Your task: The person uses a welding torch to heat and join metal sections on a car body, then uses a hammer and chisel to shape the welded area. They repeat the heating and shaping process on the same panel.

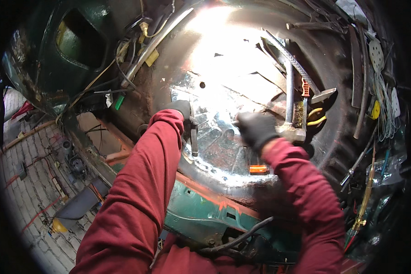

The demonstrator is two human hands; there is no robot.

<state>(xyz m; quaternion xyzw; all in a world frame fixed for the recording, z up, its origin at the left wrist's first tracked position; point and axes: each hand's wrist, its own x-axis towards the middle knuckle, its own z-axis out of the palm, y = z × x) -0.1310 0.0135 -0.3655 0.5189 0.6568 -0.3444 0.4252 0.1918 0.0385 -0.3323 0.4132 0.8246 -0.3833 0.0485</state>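
Observation:
My left hand [180,108], in a black glove, is closed at the left of a round, rust-stained metal well [169,68]. Against its fingers stands a dark, narrow metal tool [194,139], its lower end on the shiny, scuffed sheet-metal patch [219,137]. The kind of tool is not clear. My right hand [259,131], also gloved in black, is curled closed above the patch's right side. Whatever it may hold is hidden. An orange block-shaped thing [258,169] lies just below it, and a hammer [289,91] lies to its right with the head nearest the hand.
A second hammer [323,95], a red-handled tool [305,86] and yellow handles [317,120] lie on the well's right. A brass torch [363,208] and wire coils [385,109] are farther right. The green body panel [192,208] borders the near side; brick paving [41,182] lies left.

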